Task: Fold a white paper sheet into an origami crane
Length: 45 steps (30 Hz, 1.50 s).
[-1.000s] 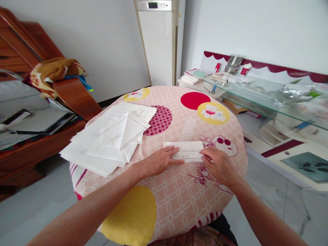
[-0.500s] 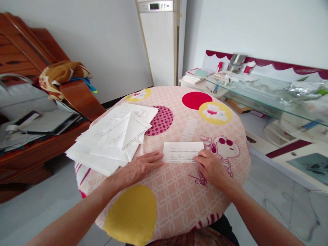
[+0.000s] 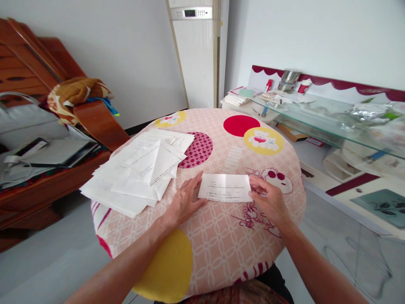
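Observation:
A small white folded sheet of paper (image 3: 224, 188) with printed lines is in front of me on the round table, a faint crease down its middle. My left hand (image 3: 186, 202) grips its left end, the thumb by the near corner and the fingers along the side edge. At the other end, my right hand (image 3: 268, 197) holds the right edge between thumb and fingers. Part of the right fingers is behind the paper. To the left of my left hand lies a loose pile of printed sheets (image 3: 126, 188), topped by a folded piece of paper (image 3: 163, 162).
A pink patterned cloth (image 3: 215, 240) covers the round table. On the right is a glass-topped cabinet (image 3: 319, 122) with metal pots, a red-and-white cup (image 3: 304, 87) and bags. A wooden bench (image 3: 98, 126) stands left; a tall air conditioner (image 3: 198, 59) stands behind.
The paper's printed lines now face a different way and a crease shows across it. My left hand has turned upward and taken the left edge; my right hand now grips the right edge.

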### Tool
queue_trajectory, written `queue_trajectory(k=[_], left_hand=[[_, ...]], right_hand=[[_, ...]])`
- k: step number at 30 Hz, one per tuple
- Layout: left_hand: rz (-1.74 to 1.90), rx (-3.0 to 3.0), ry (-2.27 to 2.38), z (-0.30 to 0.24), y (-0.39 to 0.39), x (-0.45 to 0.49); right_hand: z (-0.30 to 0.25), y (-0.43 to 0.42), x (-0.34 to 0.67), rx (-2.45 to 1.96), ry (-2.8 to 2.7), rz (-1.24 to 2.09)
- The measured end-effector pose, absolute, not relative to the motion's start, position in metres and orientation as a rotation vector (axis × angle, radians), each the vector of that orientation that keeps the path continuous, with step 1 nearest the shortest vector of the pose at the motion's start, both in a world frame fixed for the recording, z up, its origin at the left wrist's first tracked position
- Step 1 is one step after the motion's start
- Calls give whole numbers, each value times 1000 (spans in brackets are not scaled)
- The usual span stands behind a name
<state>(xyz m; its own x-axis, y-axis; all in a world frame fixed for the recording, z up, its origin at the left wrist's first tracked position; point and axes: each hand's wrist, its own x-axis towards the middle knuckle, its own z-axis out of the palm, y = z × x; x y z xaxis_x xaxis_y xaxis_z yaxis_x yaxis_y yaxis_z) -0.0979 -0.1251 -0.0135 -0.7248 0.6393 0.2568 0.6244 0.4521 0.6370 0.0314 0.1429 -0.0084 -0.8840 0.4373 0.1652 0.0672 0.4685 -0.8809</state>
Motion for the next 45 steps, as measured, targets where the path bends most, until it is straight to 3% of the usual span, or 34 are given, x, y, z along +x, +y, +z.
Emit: queue_trajectory(k=[5,11,22,30,36,39,42,45], left_hand=[[1342,995,2596,-16,-120,-98],[1643,783,2210,6,-118,-103],[2178,246,1820,45,-96,-132],[2073,125,1919,-4,-93,-150],[1818,668,2700,-10,-102,-151],[1668,908,2631,-5,-104,-149],[1623,940,2509,-4,-103,-146],[1565,939,2547,-6,-102,-146]], right_hand=[[-4,132,29,-546,-2016,1762],[18,132,7,-632,-1616,2045],[45,142,-46,-359,-1707,2085],[3,144,-67,-267,-1900,2283],[-12,145,-69,-376,-1972,2275],[-10,144,-68,-376,-2007,2274],[-8,141,-66,-387,-2106,2193],[-6,139,-64,-373,-2314,1879]])
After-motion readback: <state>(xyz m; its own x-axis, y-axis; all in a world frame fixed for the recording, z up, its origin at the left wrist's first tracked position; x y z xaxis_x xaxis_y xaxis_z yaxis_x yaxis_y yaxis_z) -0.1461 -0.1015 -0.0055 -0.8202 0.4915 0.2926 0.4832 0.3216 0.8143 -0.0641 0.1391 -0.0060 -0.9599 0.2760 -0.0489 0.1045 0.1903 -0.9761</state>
